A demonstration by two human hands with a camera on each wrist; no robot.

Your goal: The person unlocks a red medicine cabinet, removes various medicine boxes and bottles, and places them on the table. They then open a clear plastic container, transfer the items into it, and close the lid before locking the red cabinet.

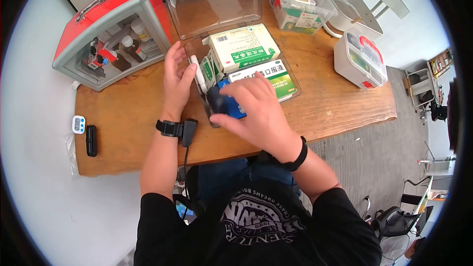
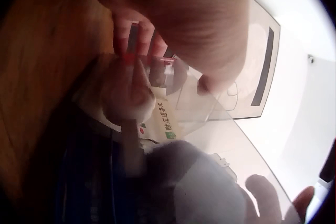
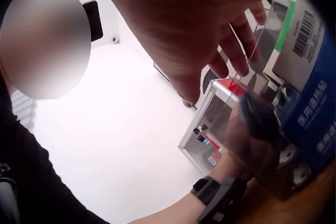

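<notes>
A clear box (image 1: 294,80) holds a cream-and-green carton (image 1: 241,44), a white-and-green carton (image 1: 283,84), a blue carton (image 1: 235,107) and a white tube (image 1: 198,75). My left hand (image 1: 178,76) lies along the box's left side, fingers extended, thumb near the tube. My right hand (image 1: 258,113) is over the front left corner, thumb and fingers spread beside a dark rounded object (image 1: 216,99). In the right wrist view that dark object (image 3: 258,116) stands beside the blue carton (image 3: 312,111), apart from my right fingertips. Contact between hand and object is unclear in the head view.
The box's clear lid (image 1: 214,17) stands raised at the back. A red-and-grey medicine case (image 1: 106,10) is at left, a lidded white container (image 1: 359,61) at right, a filled clear bin (image 1: 300,19) behind. A timer (image 1: 79,124) and black case (image 1: 91,140) lie at far left.
</notes>
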